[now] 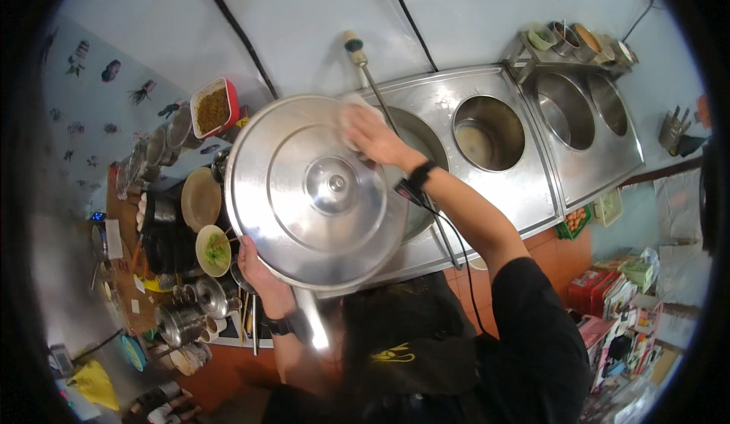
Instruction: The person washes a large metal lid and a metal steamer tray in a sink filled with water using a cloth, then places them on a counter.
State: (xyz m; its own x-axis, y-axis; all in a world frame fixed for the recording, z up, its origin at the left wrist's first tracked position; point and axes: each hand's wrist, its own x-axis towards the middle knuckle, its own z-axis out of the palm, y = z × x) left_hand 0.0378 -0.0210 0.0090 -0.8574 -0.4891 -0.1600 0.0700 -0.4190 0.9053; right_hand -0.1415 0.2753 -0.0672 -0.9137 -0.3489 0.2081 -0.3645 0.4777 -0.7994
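Observation:
My left hand [259, 273] grips the lower left rim of a large round metal lid [274, 207], thumb over the edge. The lid is tilted towards me, its raised centre facing up. On its upper right part, my right hand [370, 130] presses a pale cloth [352, 104] flat against the metal. Behind the lid is a wide round well [422, 150] in the stainless steel counter, partly covered by the lid and my right arm. A long metal rod [376, 90] with a pale and green end runs across that well, passing behind my right forearm.
Farther right, the counter [513, 196] has a deep round well [485, 139] and two more wells. A raised shelf [553, 56] bears several small containers. Left of the lid are a bowl of chopped greens [215, 251], a red-rimmed tub [214, 107] and several metal pots. A cable hangs beside my right arm.

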